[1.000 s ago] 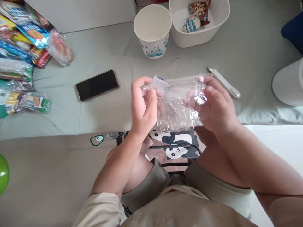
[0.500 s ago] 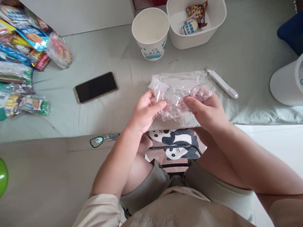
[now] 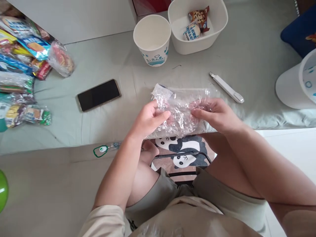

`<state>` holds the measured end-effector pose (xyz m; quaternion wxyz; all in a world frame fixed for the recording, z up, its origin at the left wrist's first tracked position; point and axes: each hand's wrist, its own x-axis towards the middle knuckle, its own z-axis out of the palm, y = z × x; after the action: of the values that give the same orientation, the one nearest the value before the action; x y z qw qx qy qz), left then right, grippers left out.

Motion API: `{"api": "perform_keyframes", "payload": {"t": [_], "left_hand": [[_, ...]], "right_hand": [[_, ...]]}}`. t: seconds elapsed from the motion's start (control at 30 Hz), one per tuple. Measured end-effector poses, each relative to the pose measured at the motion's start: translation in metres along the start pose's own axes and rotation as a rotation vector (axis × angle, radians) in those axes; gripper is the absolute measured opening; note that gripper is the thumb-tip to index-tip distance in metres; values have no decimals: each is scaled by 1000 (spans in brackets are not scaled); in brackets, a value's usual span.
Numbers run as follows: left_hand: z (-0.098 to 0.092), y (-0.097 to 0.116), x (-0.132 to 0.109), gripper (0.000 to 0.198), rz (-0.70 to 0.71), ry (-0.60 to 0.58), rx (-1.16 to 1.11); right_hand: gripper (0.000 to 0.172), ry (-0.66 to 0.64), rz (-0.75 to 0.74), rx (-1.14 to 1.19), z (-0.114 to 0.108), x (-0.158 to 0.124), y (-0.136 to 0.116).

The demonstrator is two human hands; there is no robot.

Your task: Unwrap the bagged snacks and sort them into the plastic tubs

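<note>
A crumpled clear plastic bag (image 3: 181,113) is held between my two hands above the front edge of the cloth-covered surface. My left hand (image 3: 151,119) grips its left side, thumb on top and fingers partly behind the film. On the right side, my right hand (image 3: 217,115) pinches the film between thumb and fingers. A white label (image 3: 161,92) shows at the bag's upper left corner. Beyond my right hand lies a white utility knife (image 3: 226,87). I cannot make out any item inside the bag.
A paper bucket (image 3: 153,41) and a white bin (image 3: 198,42) with two wrapped snacks stand at the back. A phone (image 3: 98,94) lies left, near piled snack packets (image 3: 24,59). Another white bucket (image 3: 293,85) and a dark blue item (image 3: 300,33) are at the right.
The plastic bag is spread lower and nearer the front edge. My hands are slightly farther apart, the left one shifted left. The whole view has shifted a little.
</note>
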<state>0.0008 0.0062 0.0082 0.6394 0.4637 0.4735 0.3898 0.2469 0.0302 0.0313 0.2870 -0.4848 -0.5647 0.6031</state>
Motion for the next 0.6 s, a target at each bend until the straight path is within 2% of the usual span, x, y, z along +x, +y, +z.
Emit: {"api": "perform_keyframes", "payload": {"t": [0.1,0.23,0.3,0.4,0.5,0.6], "left_hand": [[1,-1,-1,28,-1,53,66],[-1,-1,-1,30,43,8,-2],[-3,-3,0,42,80,-19,-39],[-7,-10,2,68,181,-20,1],[-9,-19,5,86,309,73,94],[-9,-24,8,105,340,132,113]], "right_hand": [[22,59,-60,-18,2,-2,-1],[27,-22,-61,-32,3,-3,4],[25,2,-72,-1,4,-1,8],[21,112,-111,65,6,4,16],[32,208,-140,69,7,8,23],[36,258,-167,59,9,10,25]]}}
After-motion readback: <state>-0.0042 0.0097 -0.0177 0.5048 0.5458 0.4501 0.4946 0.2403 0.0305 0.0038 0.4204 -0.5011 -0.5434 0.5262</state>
